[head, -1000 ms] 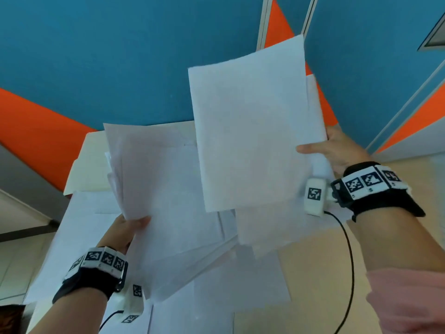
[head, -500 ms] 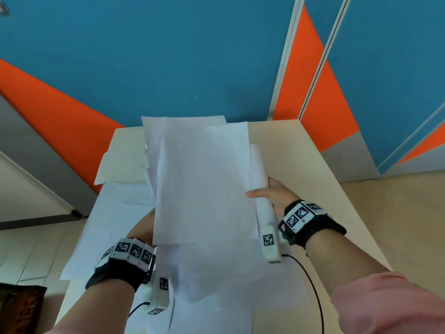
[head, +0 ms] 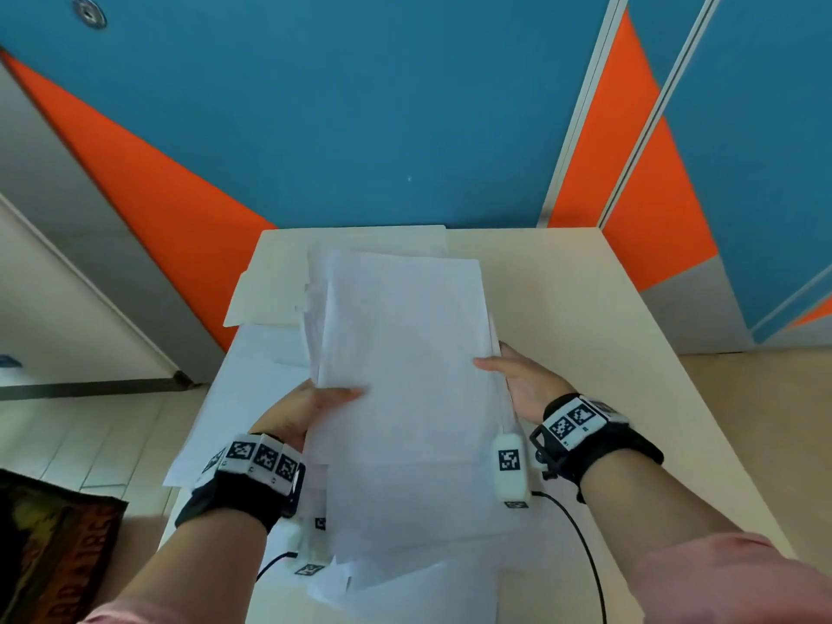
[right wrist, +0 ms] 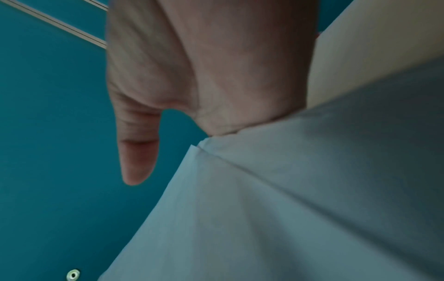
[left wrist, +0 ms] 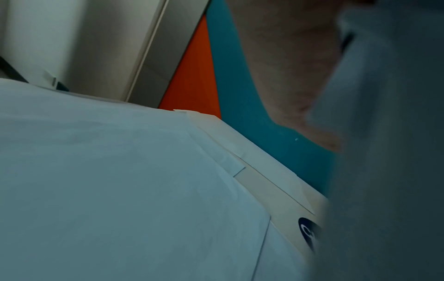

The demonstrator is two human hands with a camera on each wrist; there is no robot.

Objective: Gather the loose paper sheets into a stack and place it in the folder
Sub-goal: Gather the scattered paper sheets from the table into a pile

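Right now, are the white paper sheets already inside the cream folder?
No, both hands still hold the white paper sheets above the cream folder.

You hold a bundle of thin white paper sheets (head: 405,353), matt, smooth and faintly translucent. The folder (head: 265,295) behind them looks like cream card, also matt. Your counter (head: 562,299) has a pale, smooth laminate-like top with a dull sheen. Your wristbands (head: 234,497) are black cloth carrying white plastic blocks; your sleeve (head: 729,583) is soft pink cloth.
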